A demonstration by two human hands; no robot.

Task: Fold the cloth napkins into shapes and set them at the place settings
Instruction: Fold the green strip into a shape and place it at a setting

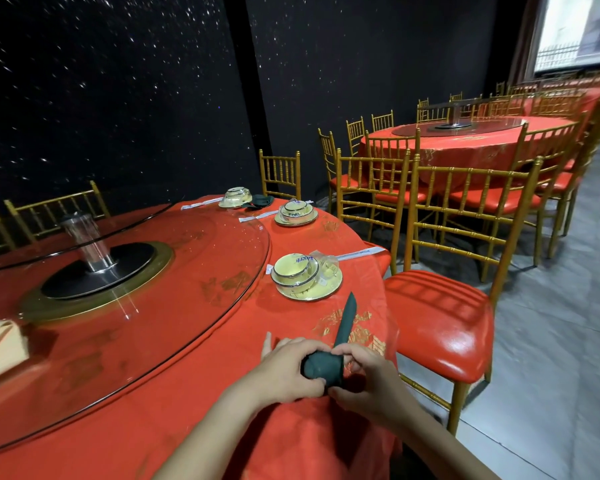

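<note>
I see the dark green napkin (326, 367) rolled at the near table edge, one long tail (346, 322) lying up toward the nearest place setting (307, 280). Left hand (288, 367) and right hand (364, 375) both closed around the roll — fingers curled. Another green napkin (260, 201) lies by the far settings on the red tablecloth (222, 393).

Dark green napkin (326, 367) in both hands, sitting on a red tablecloth (194, 410) with gold print, pale yellow dishes (305, 277) with dark rims just past the hands, and gold-framed chair (440, 327) with a glossy red seat to the right.
</note>
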